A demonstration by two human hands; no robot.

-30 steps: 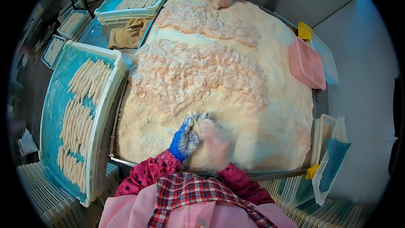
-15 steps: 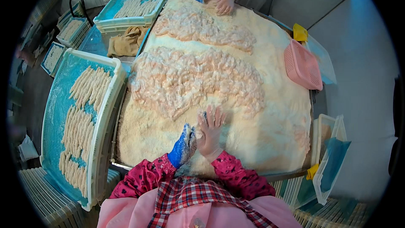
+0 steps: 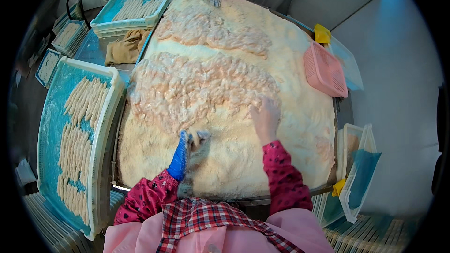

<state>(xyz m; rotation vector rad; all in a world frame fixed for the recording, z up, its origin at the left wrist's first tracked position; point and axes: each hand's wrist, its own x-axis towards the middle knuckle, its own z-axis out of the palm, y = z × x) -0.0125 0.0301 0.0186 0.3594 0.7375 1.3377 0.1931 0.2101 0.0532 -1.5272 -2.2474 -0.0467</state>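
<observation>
Three rows of strips [image 3: 75, 147] are laid in the tray [image 3: 101, 145] by the counter's [image 3: 253, 202] left edge, much meat [image 3: 197, 82] is left mid-counter, a pale piece [image 3: 196, 137] is pinched by the left hand [image 3: 181, 151] nearer the front edge, and the right hand's [image 3: 266, 121] blurred grip cannot be told.

Raw meat [image 3: 201, 82] is heaped in a broad, lumpy band across a bed of powder [image 3: 229, 164], its pale-pink, glossy pieces packed together and patched with white. A ragged near edge is drawn to a blunt point at left of centre; at right, that edge is reached by the right hand [image 3: 266, 118], with contact blurred. One piece [image 3: 193, 139], coated to a dull cream, is held in the left hand [image 3: 181, 154], partly hidden by the fingers. The powder is left loose and grainy at near left, smoother and whiter at right.
</observation>
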